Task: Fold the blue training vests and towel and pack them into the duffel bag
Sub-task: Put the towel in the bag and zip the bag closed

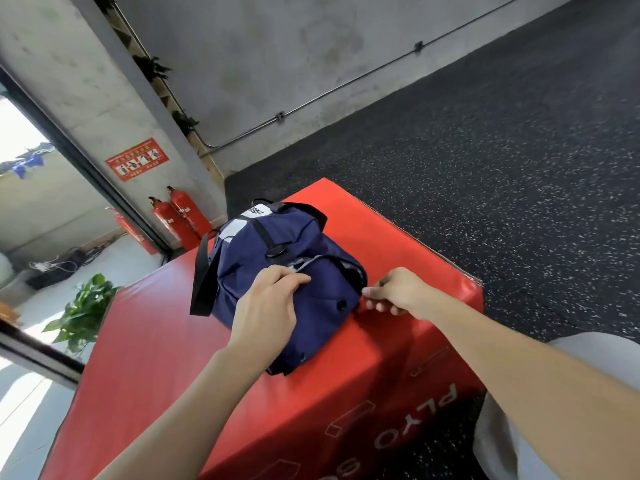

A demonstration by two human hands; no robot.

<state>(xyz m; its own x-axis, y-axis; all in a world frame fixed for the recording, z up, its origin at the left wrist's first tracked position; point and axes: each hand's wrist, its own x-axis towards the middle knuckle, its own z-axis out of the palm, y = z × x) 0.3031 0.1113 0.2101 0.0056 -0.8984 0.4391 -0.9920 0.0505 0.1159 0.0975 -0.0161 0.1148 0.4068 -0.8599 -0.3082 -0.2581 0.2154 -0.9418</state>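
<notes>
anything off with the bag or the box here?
Mostly fine. The duffel bag sits on the red plyo box, its zip gaping near the left hand, pale fabric showing through. The box's far right corner looks frayed. The right hand pinches the bag's end.
</notes>
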